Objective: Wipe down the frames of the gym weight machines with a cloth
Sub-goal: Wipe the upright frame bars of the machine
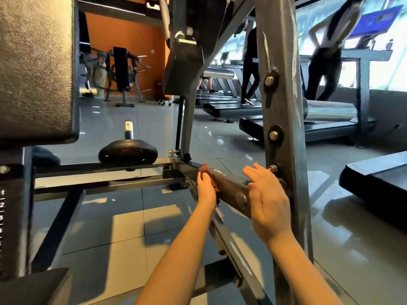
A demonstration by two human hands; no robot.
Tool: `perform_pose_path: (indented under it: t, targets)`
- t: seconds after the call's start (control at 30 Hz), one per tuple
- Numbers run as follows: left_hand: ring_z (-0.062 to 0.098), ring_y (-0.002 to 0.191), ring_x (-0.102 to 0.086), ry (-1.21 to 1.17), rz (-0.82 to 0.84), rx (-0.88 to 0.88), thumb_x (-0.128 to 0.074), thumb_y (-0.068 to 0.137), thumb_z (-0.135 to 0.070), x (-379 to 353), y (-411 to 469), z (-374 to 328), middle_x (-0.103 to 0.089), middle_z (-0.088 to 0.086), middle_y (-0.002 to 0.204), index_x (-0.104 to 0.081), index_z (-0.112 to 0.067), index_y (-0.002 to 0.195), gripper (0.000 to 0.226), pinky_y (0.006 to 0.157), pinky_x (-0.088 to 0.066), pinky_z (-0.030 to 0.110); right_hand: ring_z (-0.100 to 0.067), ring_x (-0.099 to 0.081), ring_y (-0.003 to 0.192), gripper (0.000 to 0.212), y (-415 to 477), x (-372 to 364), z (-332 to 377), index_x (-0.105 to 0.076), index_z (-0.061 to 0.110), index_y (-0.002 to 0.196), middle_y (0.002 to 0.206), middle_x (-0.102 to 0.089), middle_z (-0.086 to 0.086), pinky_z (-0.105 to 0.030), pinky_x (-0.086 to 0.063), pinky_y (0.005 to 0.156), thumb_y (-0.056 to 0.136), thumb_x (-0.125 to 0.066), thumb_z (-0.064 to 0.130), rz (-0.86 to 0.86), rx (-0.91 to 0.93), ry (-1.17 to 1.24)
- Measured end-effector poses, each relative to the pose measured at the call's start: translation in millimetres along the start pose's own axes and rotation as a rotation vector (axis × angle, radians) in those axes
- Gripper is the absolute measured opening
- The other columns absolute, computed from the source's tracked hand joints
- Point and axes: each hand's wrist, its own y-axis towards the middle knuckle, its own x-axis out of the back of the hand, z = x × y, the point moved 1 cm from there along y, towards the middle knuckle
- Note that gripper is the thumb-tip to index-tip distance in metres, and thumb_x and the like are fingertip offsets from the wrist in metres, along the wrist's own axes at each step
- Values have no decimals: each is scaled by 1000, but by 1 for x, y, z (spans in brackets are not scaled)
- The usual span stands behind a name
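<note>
Lower centre of frame: left hand [206, 191] grips cloth [205, 167], pressed to low bar [229, 190] for wiping. Right hand [267, 203] flat, fingers straight, holding nothing, beside upright [284, 106]; likely bracing.

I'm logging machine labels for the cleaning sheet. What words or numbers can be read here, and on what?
"1", "2", "3": on the number strip at the left edge; the lower digits are blurred.
Weight plate: red marking, too blurred to read.
Blue screen: too blurred to read.
Window lettering: too blurred to read.
</note>
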Motion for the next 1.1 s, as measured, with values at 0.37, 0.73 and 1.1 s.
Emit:
perform_pose_path:
  t: [0.37, 0.73, 1.1]
  targets:
    - [13, 143, -26, 7, 236, -285, -32, 105, -33, -11, -104, -1, -21, -6, 158, -19, -37, 152, 49, 117, -29, 41, -20, -45, 130, 54, 2, 1, 3, -55, 4, 130, 130, -58, -10, -38, -31, 111, 105, -21, 38, 2, 6, -1]
    - [15, 141, -31, 32, 265, -243, -32, 106, -30, -9, -102, -5, -21, -4, 158, -19, -35, 152, 49, 96, -42, 11, -16, -40, 133, 50, 0, 4, 1, -48, 8, 135, 133, -49, 2, -31, -29, 111, 105, -22, 39, 37, -11, -34]
    - [24, 103, -61, 328, 232, -239, -37, 84, -51, 14, -31, -33, -59, 11, 121, -65, -43, 106, 37, 87, -55, 43, -11, -39, 133, 52, 1, 2, 4, -51, 10, 134, 133, -49, 5, -22, -24, 114, 105, -22, 42, 40, -28, -26]
